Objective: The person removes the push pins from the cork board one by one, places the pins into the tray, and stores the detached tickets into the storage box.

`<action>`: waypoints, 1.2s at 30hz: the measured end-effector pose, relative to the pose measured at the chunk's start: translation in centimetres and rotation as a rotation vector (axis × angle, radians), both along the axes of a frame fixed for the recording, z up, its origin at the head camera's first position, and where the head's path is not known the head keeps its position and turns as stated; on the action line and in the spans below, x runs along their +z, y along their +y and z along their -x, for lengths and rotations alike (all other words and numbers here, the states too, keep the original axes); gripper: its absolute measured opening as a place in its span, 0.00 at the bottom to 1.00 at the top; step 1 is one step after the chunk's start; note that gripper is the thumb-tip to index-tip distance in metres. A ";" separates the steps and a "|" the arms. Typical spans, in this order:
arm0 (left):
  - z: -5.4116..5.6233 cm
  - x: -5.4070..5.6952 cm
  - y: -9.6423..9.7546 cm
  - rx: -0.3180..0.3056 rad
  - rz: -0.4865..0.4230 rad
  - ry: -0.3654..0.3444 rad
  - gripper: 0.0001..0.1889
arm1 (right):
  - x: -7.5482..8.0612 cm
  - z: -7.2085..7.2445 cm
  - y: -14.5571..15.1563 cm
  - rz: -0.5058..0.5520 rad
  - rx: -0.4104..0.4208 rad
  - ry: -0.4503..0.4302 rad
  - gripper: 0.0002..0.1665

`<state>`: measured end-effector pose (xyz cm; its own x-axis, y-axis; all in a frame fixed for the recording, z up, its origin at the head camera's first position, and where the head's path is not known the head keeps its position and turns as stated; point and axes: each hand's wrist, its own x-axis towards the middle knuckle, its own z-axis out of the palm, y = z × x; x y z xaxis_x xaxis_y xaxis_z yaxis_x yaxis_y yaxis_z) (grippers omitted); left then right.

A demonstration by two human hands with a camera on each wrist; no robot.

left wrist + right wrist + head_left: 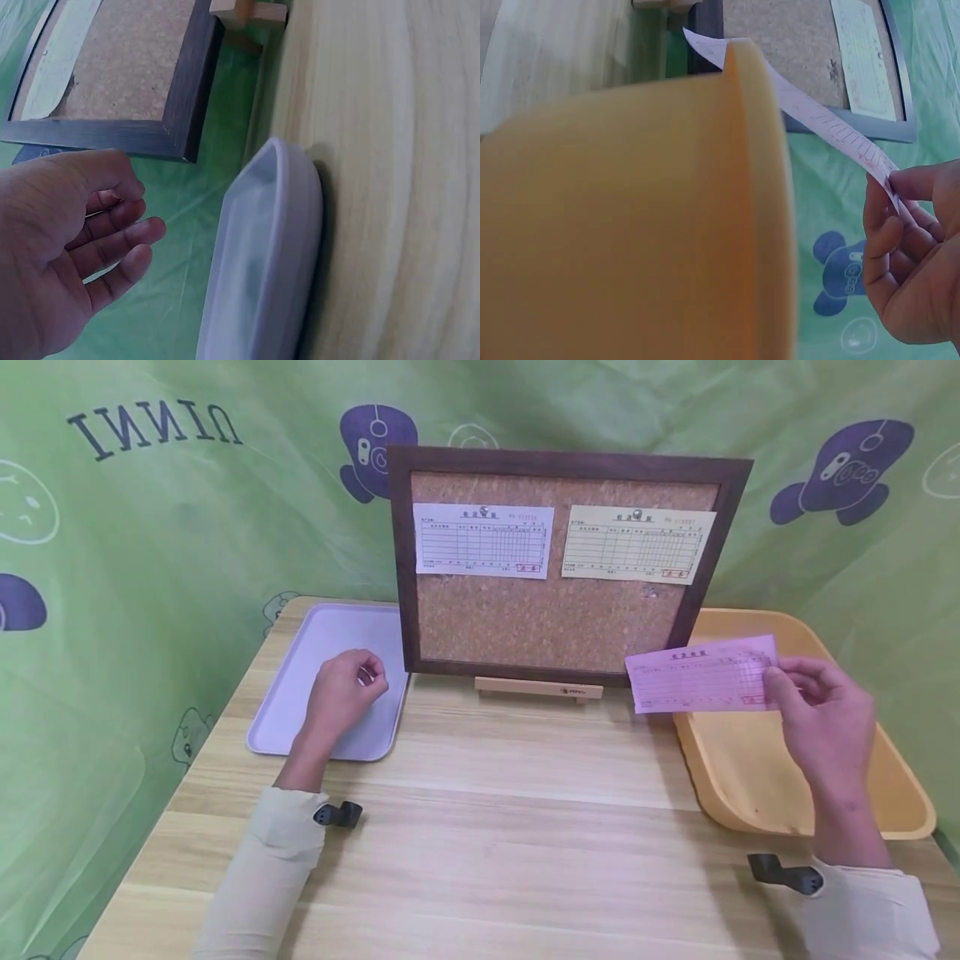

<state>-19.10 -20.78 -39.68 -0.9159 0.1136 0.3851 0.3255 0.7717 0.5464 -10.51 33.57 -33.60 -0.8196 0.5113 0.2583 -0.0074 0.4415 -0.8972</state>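
right hand (828,722) pinches pink slip (697,677), partly hiding one edge — left hand (343,692) loosely curled.

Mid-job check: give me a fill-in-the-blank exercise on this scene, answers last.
The person's ____ hand pinches the pink rectangular paper slip.
In the head view, on the brown-framed cork board, the white rectangular paper slip hangs to the ____ of the pale-yellow rectangular paper slip.
Altogether, ____ slips are pinned to that board.
Of the pale-lilac rectangular tray and the yellow round-cornered tub, the left hand is nearer the ____.

Missing words: right; left; two; tray.
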 end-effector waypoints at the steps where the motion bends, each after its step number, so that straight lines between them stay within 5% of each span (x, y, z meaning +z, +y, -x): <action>1: 0.0 -0.1 -0.1 0.003 0.004 -0.016 0.02 | 0.0 0.0 0.3 -0.003 -0.004 -0.009 0.07; 15: 0.2 -0.9 -1.6 0.008 0.079 -0.239 0.03 | 0.2 -0.8 3.2 -0.098 0.030 -0.180 0.07; 24: 0.3 -1.3 -1.9 -0.008 0.105 -0.260 0.02 | -0.6 -0.3 5.2 -0.237 0.037 -0.277 0.03; 36: 0.2 -2.1 -1.8 -0.005 0.156 -0.253 0.02 | -2.4 -0.4 7.1 -0.317 0.187 -0.420 0.25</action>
<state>-19.30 -22.60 -41.75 -0.9799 0.1582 0.1218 0.1979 0.8516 0.4854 -10.08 40.65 -36.04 -0.9547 0.2975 0.0073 0.2179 0.7154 -0.6639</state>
